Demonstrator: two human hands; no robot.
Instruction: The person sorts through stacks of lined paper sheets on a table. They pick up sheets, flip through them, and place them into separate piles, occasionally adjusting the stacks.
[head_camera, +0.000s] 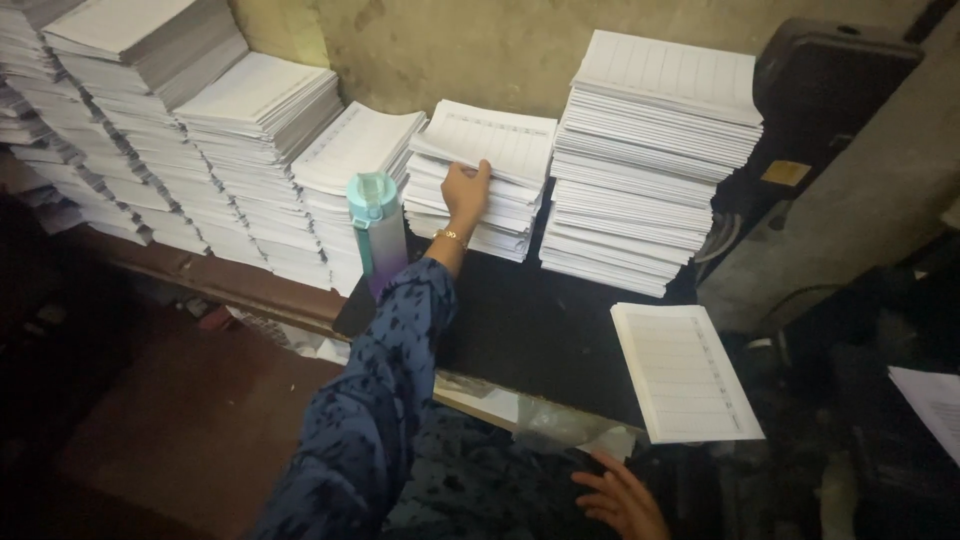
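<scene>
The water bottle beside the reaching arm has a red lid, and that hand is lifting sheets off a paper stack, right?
Not quite: in the head view the water bottle has a teal lid, not red. The left hand does lift sheets off the paper stack.

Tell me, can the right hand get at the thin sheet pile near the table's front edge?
Probably yes: the right hand rests low, below the thin sheet pile, and nothing stands between them.

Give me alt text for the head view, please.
The person's left hand reaches across a dark table and grips a bundle of ruled sheets atop a short paper stack. A teal-lidded water bottle stands beside it, among taller stacks. The right hand rests low, near a separate sheet pile.
</scene>
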